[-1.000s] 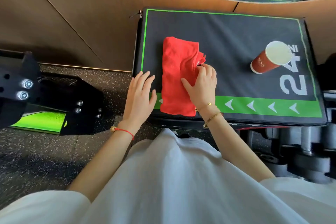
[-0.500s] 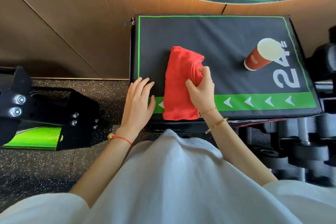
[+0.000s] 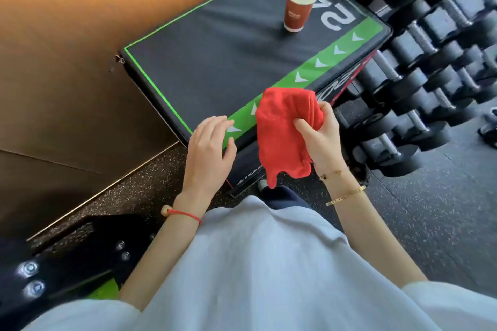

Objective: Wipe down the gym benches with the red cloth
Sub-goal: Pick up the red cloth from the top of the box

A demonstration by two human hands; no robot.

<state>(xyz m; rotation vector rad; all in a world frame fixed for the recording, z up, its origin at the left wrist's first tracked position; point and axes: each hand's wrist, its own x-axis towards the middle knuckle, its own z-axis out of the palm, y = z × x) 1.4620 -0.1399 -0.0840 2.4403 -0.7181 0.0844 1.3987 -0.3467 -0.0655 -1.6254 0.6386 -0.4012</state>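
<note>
- Right hand [image 3: 321,137] grips bunched red cloth [image 3: 285,131], thumb pressed into it, frame centre; the cloth is lifted over the near edge of the surface [image 3: 215,62].
- Left hand [image 3: 208,150] is open with relaxed fingers, holds nothing, over the surface's near corner.
- Red paper cup [image 3: 297,8] stands upright, upper centre-right.
- Dumbbells [image 3: 419,67] on the right.

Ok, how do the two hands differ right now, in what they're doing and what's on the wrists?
The right hand grips the bunched red cloth, thumb pressed into it, held up off the black pad; the left hand holds nothing, its fingers relaxed by the pad's near green edge. The right wrist carries gold bracelets; the left wrist a red string. Both sit near the pad's front corner, away from the paper cup.
</note>
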